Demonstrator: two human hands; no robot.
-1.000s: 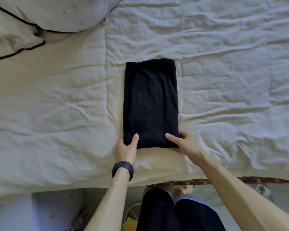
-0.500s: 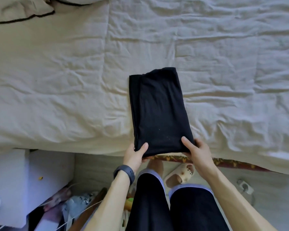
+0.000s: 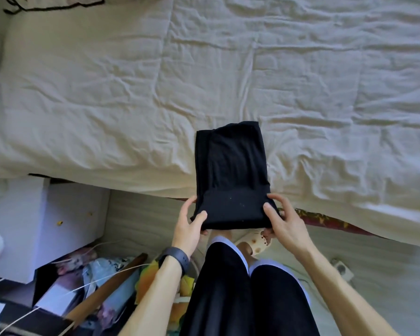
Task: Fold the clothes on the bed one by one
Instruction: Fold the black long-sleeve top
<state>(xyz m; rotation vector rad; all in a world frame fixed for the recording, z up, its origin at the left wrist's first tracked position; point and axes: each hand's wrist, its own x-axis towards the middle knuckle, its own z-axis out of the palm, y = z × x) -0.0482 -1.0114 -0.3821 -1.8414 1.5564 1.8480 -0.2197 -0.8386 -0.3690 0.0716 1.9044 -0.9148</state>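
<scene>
Garment (image 3: 230,170), black and folded into a narrow rectangle, lies at the bed's near edge, its lower end held out over the floor. The left hand (image 3: 188,229) grips the lower left corner, thumb on top; the right hand (image 3: 283,223) grips the lower right corner likewise. The bed (image 3: 107,93) wears a cream cover (creased all over). Below are pale floor (image 3: 143,221), a cream slipper (image 3: 255,243), a white box (image 3: 46,219) and clutter (image 3: 102,282) at left.
</scene>
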